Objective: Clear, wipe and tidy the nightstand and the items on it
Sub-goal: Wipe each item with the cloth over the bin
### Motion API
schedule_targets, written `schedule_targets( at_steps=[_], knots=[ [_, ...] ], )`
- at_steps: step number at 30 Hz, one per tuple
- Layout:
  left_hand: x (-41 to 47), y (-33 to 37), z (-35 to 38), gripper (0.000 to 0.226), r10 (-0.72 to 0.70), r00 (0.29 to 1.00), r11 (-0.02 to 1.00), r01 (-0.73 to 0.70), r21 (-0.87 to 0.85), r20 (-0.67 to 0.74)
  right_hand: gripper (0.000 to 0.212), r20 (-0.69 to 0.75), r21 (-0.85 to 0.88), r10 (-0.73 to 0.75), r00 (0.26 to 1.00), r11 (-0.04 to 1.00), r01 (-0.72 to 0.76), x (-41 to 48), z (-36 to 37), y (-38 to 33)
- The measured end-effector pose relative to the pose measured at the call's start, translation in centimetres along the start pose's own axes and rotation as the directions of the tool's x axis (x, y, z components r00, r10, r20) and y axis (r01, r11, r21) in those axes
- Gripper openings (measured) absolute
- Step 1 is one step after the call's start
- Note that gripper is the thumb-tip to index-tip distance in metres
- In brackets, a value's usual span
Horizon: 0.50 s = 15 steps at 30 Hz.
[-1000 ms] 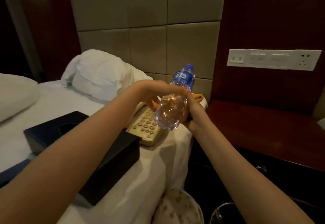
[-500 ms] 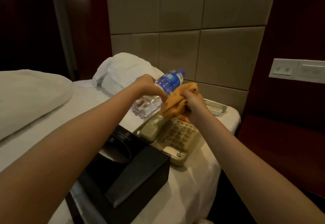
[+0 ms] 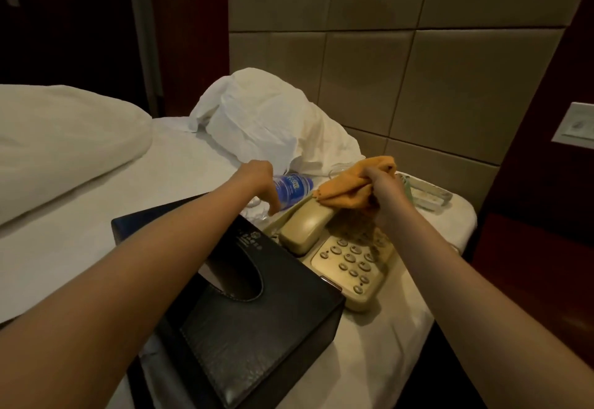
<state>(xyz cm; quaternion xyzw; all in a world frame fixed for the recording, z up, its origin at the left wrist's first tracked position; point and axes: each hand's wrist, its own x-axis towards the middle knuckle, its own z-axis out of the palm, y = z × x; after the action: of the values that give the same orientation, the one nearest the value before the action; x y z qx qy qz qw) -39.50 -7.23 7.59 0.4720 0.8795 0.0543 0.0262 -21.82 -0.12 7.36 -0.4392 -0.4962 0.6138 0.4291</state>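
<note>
In the middle of the frame, the left hand (image 3: 257,180) reaches over the white bed sheet (image 3: 96,232) and holds a water bottle (image 3: 292,187). Its fingers are curled down over the clear body of the bottle. The bottle lies low and tilted, almost on the sheet. Its blue label sticks out to the right of the hand, and the clear bottom end shows just under the fingers.

To the right of it, the right hand (image 3: 382,190) is closed tightly on a crumpled orange cloth (image 3: 350,185). Most of the cloth bulges out to the left and above the fist, and its lower edge touches the upper end of the handset (image 3: 305,225) of a beige telephone (image 3: 352,267). The telephone lies on the sheet, with the keypad facing up, below the right hand.

In the lower centre, a black tissue box (image 3: 257,318) lies just beside the telephone, partly under the left forearm. Behind the right hand, a pale shallow tray (image 3: 427,195) rests near the edge of the bed. A crumpled white pillow (image 3: 266,119) leans on the padded headboard (image 3: 450,87) in the upper centre.
</note>
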Motion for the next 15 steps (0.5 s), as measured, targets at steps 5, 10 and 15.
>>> schedule_targets(
  at_steps=[5,10,15],
  knots=[
    [0.5,0.7,0.7,0.086,-0.026,0.993,0.999,0.022,0.038,0.113,0.041,-0.061,0.037,0.012,0.998,0.999,-0.010,0.5,-1.5,1.3],
    [-0.2,2.5,-0.9,0.048,0.083,0.995,0.988,-0.073,-0.136,0.063,0.008,-0.111,0.110,0.025,0.994,0.994,-0.013,-0.5,-4.4,1.7],
    [-2.2,5.4,-1.0,0.047,0.093,0.954,0.882,0.054,-0.469,0.285,0.005,-0.200,0.106,0.065,0.978,0.993,-0.044,-2.0,-7.6,2.2]
  ],
)
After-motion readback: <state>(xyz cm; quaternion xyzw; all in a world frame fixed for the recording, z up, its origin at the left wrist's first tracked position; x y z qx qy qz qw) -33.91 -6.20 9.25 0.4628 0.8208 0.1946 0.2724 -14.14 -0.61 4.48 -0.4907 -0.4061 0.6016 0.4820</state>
